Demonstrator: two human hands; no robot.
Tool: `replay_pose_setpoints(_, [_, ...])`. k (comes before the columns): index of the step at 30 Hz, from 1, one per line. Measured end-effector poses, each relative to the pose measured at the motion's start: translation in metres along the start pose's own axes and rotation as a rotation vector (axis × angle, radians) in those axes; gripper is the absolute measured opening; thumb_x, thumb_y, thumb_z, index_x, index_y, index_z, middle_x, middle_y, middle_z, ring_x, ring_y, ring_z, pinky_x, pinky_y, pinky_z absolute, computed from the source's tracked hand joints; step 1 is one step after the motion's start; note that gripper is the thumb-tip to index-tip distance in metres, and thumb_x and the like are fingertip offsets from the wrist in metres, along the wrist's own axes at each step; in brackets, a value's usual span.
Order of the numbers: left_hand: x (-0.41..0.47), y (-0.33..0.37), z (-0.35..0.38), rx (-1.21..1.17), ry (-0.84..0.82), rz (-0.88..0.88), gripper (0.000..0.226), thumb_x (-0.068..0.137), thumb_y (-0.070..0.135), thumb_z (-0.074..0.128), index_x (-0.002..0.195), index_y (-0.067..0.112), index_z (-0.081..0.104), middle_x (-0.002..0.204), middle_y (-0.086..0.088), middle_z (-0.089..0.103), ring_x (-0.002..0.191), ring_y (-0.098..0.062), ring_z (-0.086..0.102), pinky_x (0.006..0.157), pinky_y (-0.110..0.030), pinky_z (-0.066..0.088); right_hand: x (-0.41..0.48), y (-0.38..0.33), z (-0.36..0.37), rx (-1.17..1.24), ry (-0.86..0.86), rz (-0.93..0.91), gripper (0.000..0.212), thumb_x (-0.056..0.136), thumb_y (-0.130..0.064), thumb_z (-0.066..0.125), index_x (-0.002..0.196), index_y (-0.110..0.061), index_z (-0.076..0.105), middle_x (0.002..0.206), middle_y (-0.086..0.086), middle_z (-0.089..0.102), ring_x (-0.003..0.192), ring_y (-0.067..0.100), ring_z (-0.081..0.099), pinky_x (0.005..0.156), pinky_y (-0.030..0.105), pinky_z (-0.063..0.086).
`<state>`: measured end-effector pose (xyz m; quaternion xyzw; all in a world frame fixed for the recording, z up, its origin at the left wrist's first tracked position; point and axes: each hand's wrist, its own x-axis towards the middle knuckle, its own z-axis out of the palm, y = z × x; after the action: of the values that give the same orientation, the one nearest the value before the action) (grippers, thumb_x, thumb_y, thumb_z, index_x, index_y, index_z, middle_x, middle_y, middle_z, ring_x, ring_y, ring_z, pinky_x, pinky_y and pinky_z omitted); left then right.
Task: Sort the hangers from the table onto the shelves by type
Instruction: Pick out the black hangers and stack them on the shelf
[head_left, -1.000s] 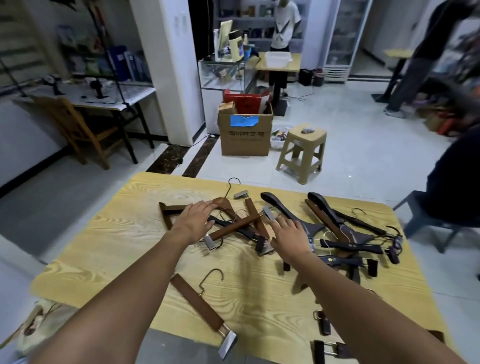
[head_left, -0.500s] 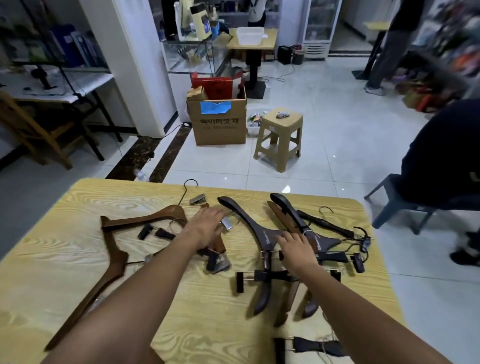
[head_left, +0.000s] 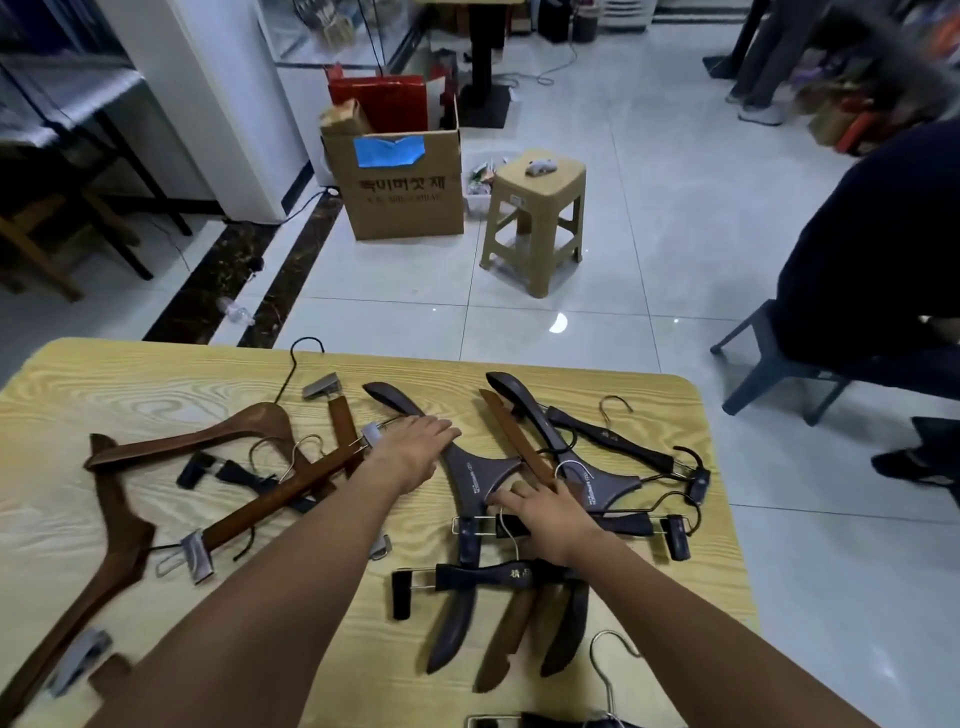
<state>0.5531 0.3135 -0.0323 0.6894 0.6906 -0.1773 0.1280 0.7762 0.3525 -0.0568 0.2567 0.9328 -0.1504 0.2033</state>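
Wood-grain yellow table (head_left: 613, 395) carries the hangers in a loose scatter: brown wooden hangers (head_left: 202, 441) toward the left, dark hangers (head_left: 472, 473) toward the right. Left hand (head_left: 410, 452) lies flat, fingers spread, across a dark hanger's arm, gripping nothing; right hand (head_left: 550, 514) presses loosely splayed fingers onto the dark hangers, and whether it grips one I cannot tell

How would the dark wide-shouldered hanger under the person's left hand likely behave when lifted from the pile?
The dark hanger looks thick and moulded, so probably stiff. A clip hanger lies across it, so lifting may drag that along. Its smooth surface could slip under the left hand.
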Motion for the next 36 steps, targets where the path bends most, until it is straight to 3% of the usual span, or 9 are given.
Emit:
replay_pose_setpoints(6, [0.03,0.006,0.003,0.075,-0.039,0.042,0.063,0.091,0.002,0.047,0.147,0.019,0.023,0.155,-0.002,0.023,0.144,-0.021,0.017,0.119,-0.034,0.011,0.004,0.008,0.01,0.038,0.096,-0.045,0.047,0.087,-0.014,0.059,0.129,-0.023,0.04,0.119,0.007,0.055,0.106,0.03,0.058,0.101,0.042,0.028])
replay_pose_setpoints(9, [0.045,0.011,0.006,0.148,-0.075,0.112,0.051,0.092,0.009,0.051,0.139,0.019,0.036,0.143,-0.003,0.039,0.136,-0.023,0.03,0.115,-0.035,0.018,0.004,0.011,0.011,0.131,0.12,-0.058,0.042,0.088,-0.017,0.06,0.126,-0.022,0.043,0.12,0.006,0.056,0.105,0.032,0.058,0.092,0.038,0.037])
replay_pose_setpoints(13, [0.054,0.011,0.01,0.199,-0.123,0.145,0.044,0.092,0.01,0.051,0.134,0.018,0.04,0.134,-0.007,0.041,0.127,-0.027,0.037,0.11,-0.036,0.023,0.002,0.013,0.008,0.217,0.113,-0.074,0.042,0.087,-0.024,0.061,0.125,-0.022,0.044,0.122,0.004,0.056,0.107,0.031,0.058,0.082,0.038,0.043])
replay_pose_setpoints(21, [0.057,0.005,0.001,0.244,-0.114,0.184,0.047,0.088,0.008,0.056,0.131,0.019,0.04,0.131,-0.006,0.043,0.125,-0.026,0.039,0.104,-0.039,0.031,-0.005,0.01,-0.003,0.259,0.088,-0.113,0.046,0.083,-0.018,0.059,0.127,-0.024,0.049,0.126,0.003,0.059,0.111,0.028,0.057,0.085,0.037,0.045])
replay_pose_setpoints(25, [0.054,0.003,-0.007,0.297,-0.09,0.195,0.044,0.091,0.004,0.051,0.132,0.016,0.038,0.13,-0.007,0.049,0.124,-0.026,0.042,0.103,-0.037,0.03,-0.009,0.007,-0.011,0.236,0.08,-0.135,0.044,0.085,-0.025,0.06,0.127,-0.027,0.052,0.125,0.001,0.062,0.113,0.025,0.057,0.078,0.033,0.04])
replay_pose_setpoints(29, [0.048,0.002,-0.021,0.342,-0.07,0.2,0.04,0.092,0.003,0.047,0.129,0.015,0.039,0.128,-0.007,0.053,0.123,-0.026,0.045,0.104,-0.037,0.028,-0.015,0.002,-0.017,0.219,0.054,-0.124,0.042,0.085,-0.028,0.062,0.125,-0.025,0.053,0.122,0.002,0.063,0.111,0.026,0.057,0.086,0.037,0.047])
replay_pose_setpoints(36, [0.031,0.007,-0.044,0.392,-0.025,0.23,0.037,0.091,0.017,0.056,0.126,0.017,0.044,0.126,-0.004,0.054,0.121,-0.024,0.046,0.1,-0.035,0.029,-0.029,-0.009,-0.026,0.217,-0.007,-0.084,0.049,0.088,-0.031,0.062,0.135,-0.023,0.049,0.121,0.005,0.052,0.114,0.027,0.052,0.085,0.037,0.044])
